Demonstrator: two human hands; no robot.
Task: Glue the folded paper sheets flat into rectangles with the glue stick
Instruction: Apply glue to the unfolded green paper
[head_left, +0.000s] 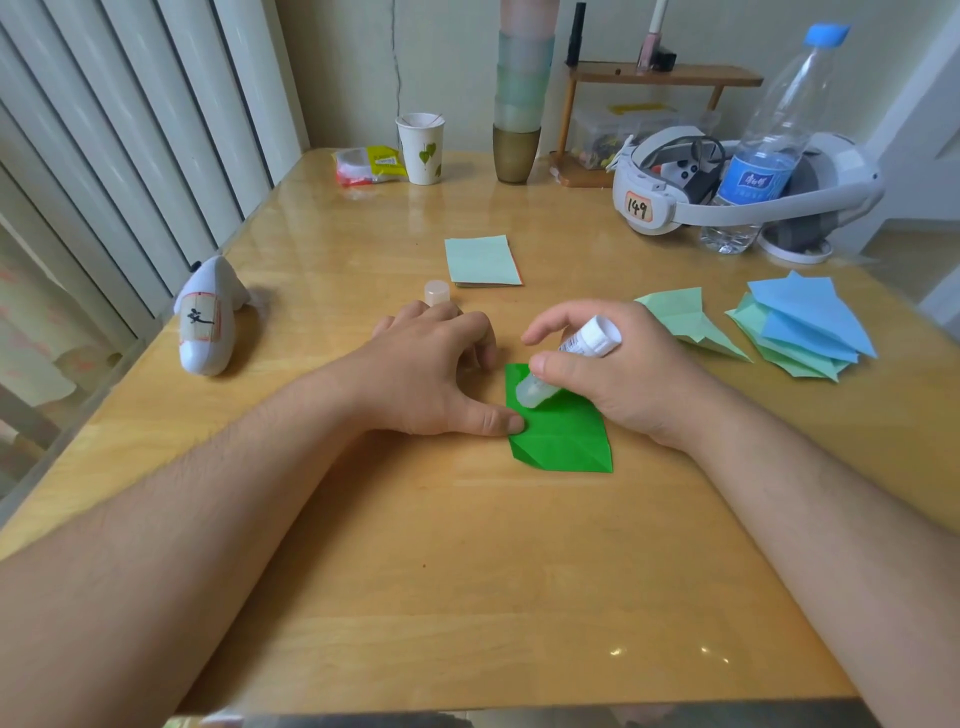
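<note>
Nearest me, the dark green folded sheet (563, 441) lies on the table (467, 571). The left hand (431, 374) pins its edge with the thumb, fingers spread flat. The right hand (608, 374) grips the glue stick (566, 364), tip down on the paper. Gluing is underway, I'd say; next the flap needs pressing flat. Beyond lie the cap (436, 292) and a finished pale rectangle (483, 260); unglued sheets (800, 327) wait at right.

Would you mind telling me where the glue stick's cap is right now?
The cap stands on the table just beyond the left hand, left of the pale green rectangle.
</note>
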